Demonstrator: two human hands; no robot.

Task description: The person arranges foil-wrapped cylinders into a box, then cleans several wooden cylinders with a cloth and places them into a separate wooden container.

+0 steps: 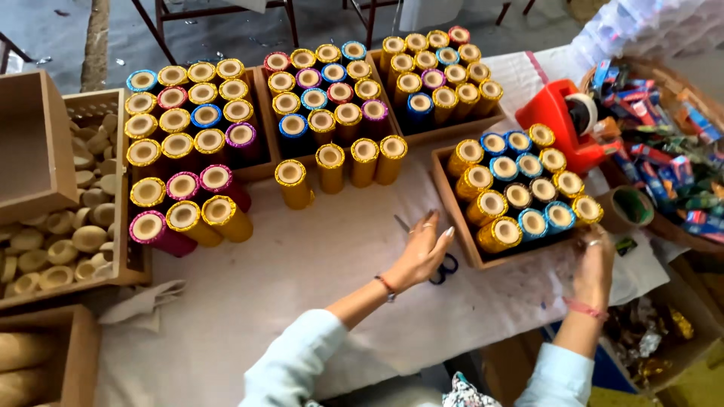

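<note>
Clearly both hands are at the small tray [452, 207] of foil-wrapped tubes [520, 196] near the table's right edge. The left hand [426, 252] lies against the tray's left wall with fingers spread and slightly curled, holding nothing; scissors [445, 265] lie on the cloth just under it. The right hand [593, 260] rests at the tray's front right corner, fingers bent against the wall; whether it pinches anything I cannot tell.

In my judgement, handling this tray well means keeping both palms low on opposite walls and pushing evenly, since the tubes stand tilted and loosely packed and could topple if one side lifts. The scissors sit close enough to snag the left wrist.

A pale cloth [302, 264] covers the table. Along its far edge stand three larger trays [264, 90] of gold, blue, pink and purple tubes, some lying loose at their front. An orange tape dispenser [558, 120] sits beyond the small tray, a basket [671, 83] of bright wrappers at the right edge, and wooden boxes of plain plugs [68, 241] at the left. Bare grey floor and chair legs show beyond.
</note>
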